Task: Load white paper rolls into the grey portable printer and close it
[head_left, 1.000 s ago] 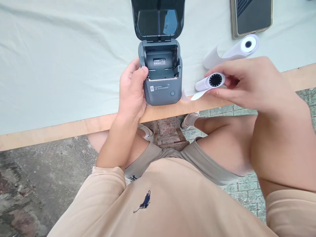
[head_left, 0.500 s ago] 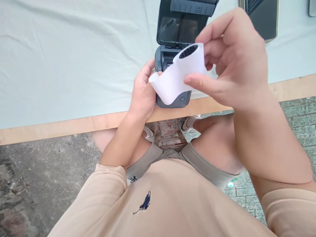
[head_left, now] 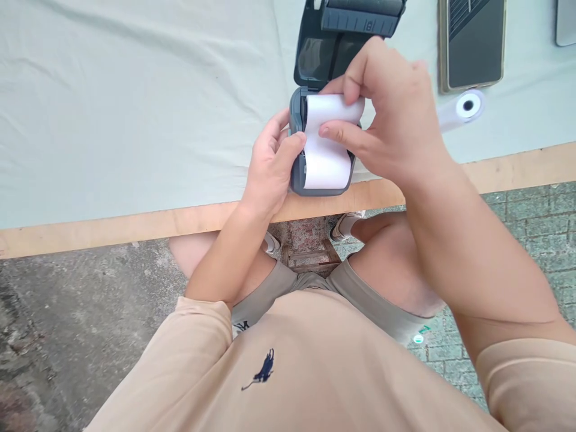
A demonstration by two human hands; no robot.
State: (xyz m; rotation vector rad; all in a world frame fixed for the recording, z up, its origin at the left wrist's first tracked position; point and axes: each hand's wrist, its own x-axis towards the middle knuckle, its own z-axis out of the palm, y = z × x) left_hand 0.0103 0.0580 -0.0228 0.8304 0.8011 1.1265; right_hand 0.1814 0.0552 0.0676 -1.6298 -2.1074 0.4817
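Paper roll (head_left: 324, 111) pinched in right grip (head_left: 396, 114) over printer (head_left: 297, 183), seating hidden from view; loose end (head_left: 327, 175) draped over its front; printer clasped in left grip (head_left: 270, 163); lid (head_left: 311, 62) not yet closed.

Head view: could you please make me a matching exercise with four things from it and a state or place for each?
1. Printer
2. Phone
3. Paper roll at the printer
4. Paper roll with dark centre

A. dark screen
B. white, beside the phone
C. lid raised
D. white, in the grip of the right hand

Pairs: 1-C, 2-A, 3-D, 4-B
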